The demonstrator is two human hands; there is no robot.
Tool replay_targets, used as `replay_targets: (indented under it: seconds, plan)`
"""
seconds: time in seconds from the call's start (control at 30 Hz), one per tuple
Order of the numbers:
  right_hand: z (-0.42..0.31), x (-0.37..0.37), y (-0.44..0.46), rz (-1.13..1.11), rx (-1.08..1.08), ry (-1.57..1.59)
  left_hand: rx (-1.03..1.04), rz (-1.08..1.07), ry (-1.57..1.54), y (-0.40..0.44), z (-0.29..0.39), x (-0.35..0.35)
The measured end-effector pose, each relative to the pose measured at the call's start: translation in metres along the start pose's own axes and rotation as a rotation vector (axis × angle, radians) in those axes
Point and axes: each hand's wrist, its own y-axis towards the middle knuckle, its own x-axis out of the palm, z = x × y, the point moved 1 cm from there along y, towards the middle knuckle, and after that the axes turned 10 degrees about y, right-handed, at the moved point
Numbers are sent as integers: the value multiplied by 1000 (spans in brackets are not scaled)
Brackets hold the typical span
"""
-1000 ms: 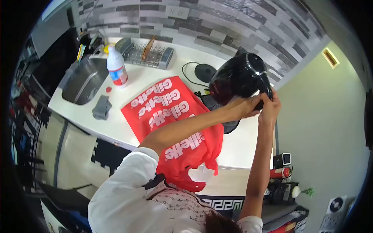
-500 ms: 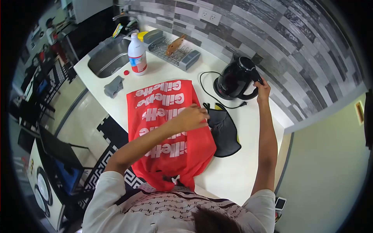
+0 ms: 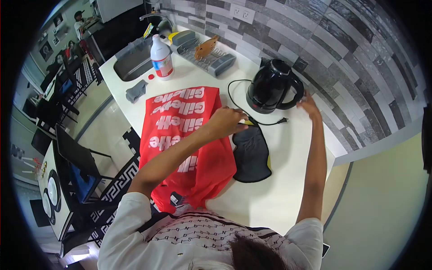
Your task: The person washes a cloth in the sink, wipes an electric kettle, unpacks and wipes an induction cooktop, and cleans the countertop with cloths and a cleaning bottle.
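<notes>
My left hand (image 3: 226, 122) reaches over the red Gillette cloth (image 3: 191, 135), its fingers and thumb closed at the top end of a dark grey fabric piece (image 3: 252, 155) with yellow edging. The fingers partly cover the grip. A black electric kettle (image 3: 270, 87) stands upright near the wall, its handle to the right. Just right of that handle is my right hand (image 3: 308, 107), fingers apart and holding nothing. The kettle's black cord (image 3: 230, 92) loops over the counter, with its plug beside the fabric piece.
A white bottle (image 3: 161, 60), a red cap (image 3: 151, 77) and a grey cloth (image 3: 136, 91) lie or stand near the sink (image 3: 133, 62). Behind is a dish rack (image 3: 204, 54). A person (image 3: 81, 28) is far back at left, beyond chairs (image 3: 76, 150).
The kettle was lifted in both hands and now stands on the counter. My right hand has let go of its handle. My left hand has moved to the dark fabric piece, which has shifted slightly left.
</notes>
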Motion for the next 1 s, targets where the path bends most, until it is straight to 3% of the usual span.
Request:
replay_targets:
  seconds: [0.07,0.1,0.13,0.17,0.23,0.33,0.37,0.43,0.47,0.53,0.6,0.73,0.77,0.83,1.0]
  plan:
    - [78,-18,-8,42,163,-585,-149,63,-93,16,-9,-6]
    - [94,-9,-30,67,146,-640,-137,55,-93,25,-11,-6]
    - [111,-1,-45,-30,150,-498,-140,188,-162,38,-11,-6]
    - [91,19,-66,52,343,-607,-145,326,-230,53,-13,-8]
    - [66,38,-85,182,525,-716,-97,451,-219,85,-13,-12]
    - [64,48,-83,252,605,-753,7,636,-81,140,-11,-17]
    - [70,50,-76,229,579,-695,11,634,-89,158,-9,-15]
    - [88,55,-58,203,548,-638,290,634,384,186,-3,-11]
    - [96,58,-47,252,520,-578,283,638,386,194,-2,-7]
    - [110,67,-31,297,484,-519,266,340,506,210,-8,7]
    - [112,85,-20,499,226,-496,254,279,478,216,-15,6]
    - [110,117,-7,431,75,-241,232,212,435,212,-43,0]
    - [114,124,1,371,120,-248,225,201,436,211,-53,-5]
    - [102,137,12,294,336,127,228,190,421,208,-74,-11]
    - [94,157,32,196,393,337,244,238,418,203,-109,-13]
